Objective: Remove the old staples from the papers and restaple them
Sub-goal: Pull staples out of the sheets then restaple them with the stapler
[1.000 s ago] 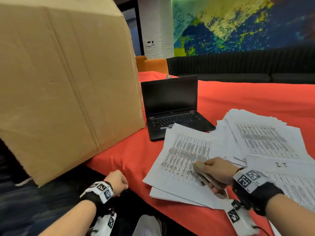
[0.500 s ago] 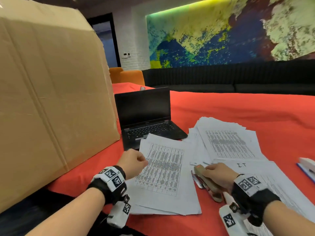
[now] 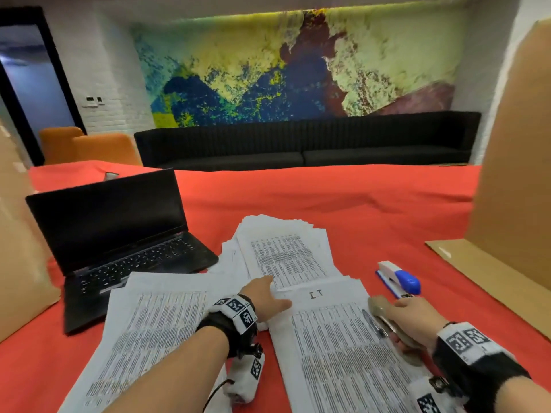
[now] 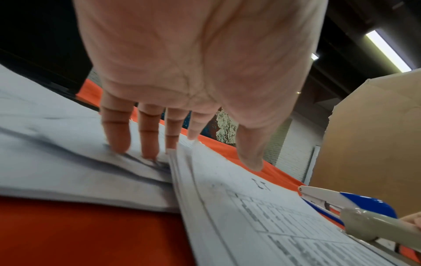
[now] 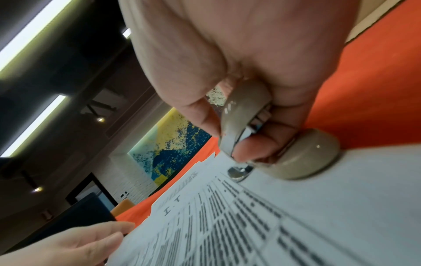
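The left hand (image 3: 265,296) has crossed from the left stack to the papers (image 3: 334,347), fingers straight, touching their edge; the right hand (image 3: 417,320) still grips the beige stapler (image 3: 387,320).

Left hand (image 3: 265,296) flat on papers (image 3: 337,350); right hand (image 3: 417,320) gripping beige stapler (image 3: 387,320) at their edge. Blue stapler (image 3: 401,281) just beyond. Laptop (image 3: 119,242) left on red bench (image 3: 357,210).

Red-clothed table (image 3: 343,204), open laptop (image 3: 119,242) (screen dark), spread printed papers (image 3: 286,257), blue-white stapler (image 3: 399,280), cardboard boxes (image 3: 512,162)
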`<state>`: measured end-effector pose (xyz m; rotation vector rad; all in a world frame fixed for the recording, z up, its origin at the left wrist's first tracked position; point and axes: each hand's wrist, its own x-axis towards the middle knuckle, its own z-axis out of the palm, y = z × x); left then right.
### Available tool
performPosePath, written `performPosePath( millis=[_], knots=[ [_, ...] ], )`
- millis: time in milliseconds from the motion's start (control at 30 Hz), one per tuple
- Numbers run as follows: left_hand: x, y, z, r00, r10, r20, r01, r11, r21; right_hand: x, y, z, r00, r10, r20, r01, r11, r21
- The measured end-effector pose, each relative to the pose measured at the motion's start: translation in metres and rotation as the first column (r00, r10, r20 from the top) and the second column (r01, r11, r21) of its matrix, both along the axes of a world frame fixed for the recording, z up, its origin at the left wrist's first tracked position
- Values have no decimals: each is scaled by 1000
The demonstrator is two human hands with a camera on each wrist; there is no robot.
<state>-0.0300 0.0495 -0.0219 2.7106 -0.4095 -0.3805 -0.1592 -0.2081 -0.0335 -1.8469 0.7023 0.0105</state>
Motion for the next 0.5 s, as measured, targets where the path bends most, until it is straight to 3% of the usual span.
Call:
performPosePath(
  millis=[133, 233, 333, 433, 500],
  knots=[
    [18, -19, -13, 999, 38, 3, -38, 981, 190, 20, -17, -5, 998, -54, -35, 56, 997, 47],
    [23, -25, -17, 999, 51, 8, -51, 977, 207, 49, -23, -10, 996, -78, 42, 82, 990, -112],
    [25, -25, -17, 997, 79, -17, -77, 992, 104, 78, -33, -8, 998, 52, 27, -38, 932, -361],
    [27, -20, -16, 997, 75, -5, -75, 991, -111, 91, -36, 10, 993, 104, -57, -119, 900, -420],
    [28, -12, -17, 997, 82, 13, -76, 960, -270, 97, -41, 18, 966, 163, -202, -250, 793, -556]
  ],
)
